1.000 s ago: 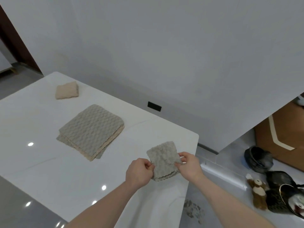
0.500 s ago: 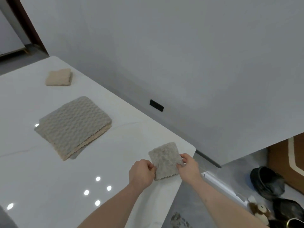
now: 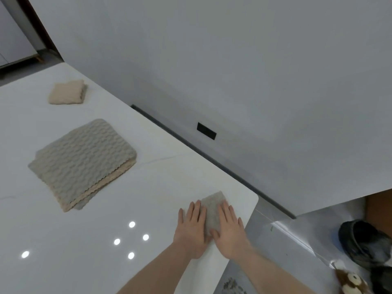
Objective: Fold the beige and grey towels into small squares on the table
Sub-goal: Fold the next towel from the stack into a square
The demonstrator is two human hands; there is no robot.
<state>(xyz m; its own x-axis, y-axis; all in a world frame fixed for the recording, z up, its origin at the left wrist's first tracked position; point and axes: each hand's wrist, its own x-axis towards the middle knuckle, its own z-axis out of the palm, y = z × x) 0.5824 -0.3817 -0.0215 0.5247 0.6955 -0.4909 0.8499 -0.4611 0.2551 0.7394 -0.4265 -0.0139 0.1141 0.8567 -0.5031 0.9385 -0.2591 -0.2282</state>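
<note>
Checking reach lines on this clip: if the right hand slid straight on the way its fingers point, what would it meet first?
Probably nothing: the right hand lies flat on the small grey towel, and beyond it only bare table shows up to the far edge.

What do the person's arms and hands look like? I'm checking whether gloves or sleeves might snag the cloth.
Both forearms are bare right to the bottom edge of the picture, with no sleeve or cuff in view. The left hand and right hand wear no gloves, and no ring, watch or bracelet shows. The fingers are bare too.

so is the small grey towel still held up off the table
No, the small grey towel lies on the table, both hands pressing flat on it.
</note>
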